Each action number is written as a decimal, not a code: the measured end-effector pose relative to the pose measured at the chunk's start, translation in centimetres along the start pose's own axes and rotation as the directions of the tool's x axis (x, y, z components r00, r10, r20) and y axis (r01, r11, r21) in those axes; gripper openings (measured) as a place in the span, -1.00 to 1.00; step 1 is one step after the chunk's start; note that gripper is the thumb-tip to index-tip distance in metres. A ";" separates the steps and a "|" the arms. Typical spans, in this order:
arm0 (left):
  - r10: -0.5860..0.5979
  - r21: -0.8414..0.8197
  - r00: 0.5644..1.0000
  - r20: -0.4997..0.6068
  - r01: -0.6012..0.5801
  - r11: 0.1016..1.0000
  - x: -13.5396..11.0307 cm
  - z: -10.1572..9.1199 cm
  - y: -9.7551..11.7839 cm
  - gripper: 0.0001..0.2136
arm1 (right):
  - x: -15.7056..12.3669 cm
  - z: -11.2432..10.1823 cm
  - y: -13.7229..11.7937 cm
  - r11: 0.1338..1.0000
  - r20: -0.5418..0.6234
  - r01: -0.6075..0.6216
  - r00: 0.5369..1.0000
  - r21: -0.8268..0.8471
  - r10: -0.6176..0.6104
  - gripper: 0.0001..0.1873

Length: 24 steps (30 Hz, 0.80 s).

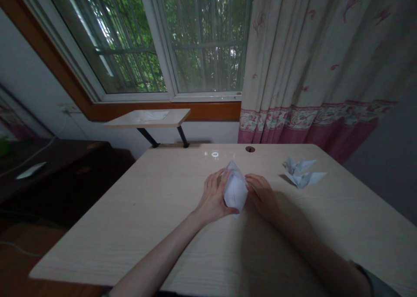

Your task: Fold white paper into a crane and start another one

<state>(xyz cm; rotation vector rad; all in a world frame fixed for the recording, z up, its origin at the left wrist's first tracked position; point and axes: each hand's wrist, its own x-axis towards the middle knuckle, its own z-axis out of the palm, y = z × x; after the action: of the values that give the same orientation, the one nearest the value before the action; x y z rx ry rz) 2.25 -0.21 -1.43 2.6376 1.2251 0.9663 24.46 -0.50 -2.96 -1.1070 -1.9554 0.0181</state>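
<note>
A white piece of folded paper (236, 190) is held a little above the middle of the desk, its pointed end facing the window. My left hand (215, 199) grips its left side, thumb along the near edge and fingers on the far left. At the paper's right edge is my right hand (261, 195), with its fingertips pinching or pressing there; part of its grip is hidden. To the right, white folded paper cranes (301, 174) lie close together on the desk.
The pale wooden desk (156, 210) has a small raised shelf (120, 122) at the back left, bearing white paper (153, 115). A round cable hole (250, 149) lies near the back edge. Behind are a window and a flowered curtain (286, 80). A dark table (65, 158) stands left.
</note>
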 end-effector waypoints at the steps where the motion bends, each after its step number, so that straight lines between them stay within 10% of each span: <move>1: -0.004 -0.002 1.000 0.003 0.004 1.000 0.1 0.0 0.0 0.31 | 0.0 0.0 0.0 1.000 0.003 0.004 1.000 0.000 -0.004 -0.69; 24: -0.003 -0.015 1.000 -0.008 0.002 1.000 0.6 0.0 0.1 0.18 | 3.1 -0.4 -0.8 0.998 -0.095 0.060 0.994 -0.024 -0.062 -0.67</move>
<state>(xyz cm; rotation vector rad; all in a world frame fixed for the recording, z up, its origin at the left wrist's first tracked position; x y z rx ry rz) 2.65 0.14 -1.11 2.6230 1.2175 0.9822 23.43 1.04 -0.28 -1.0421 -1.9066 -0.0868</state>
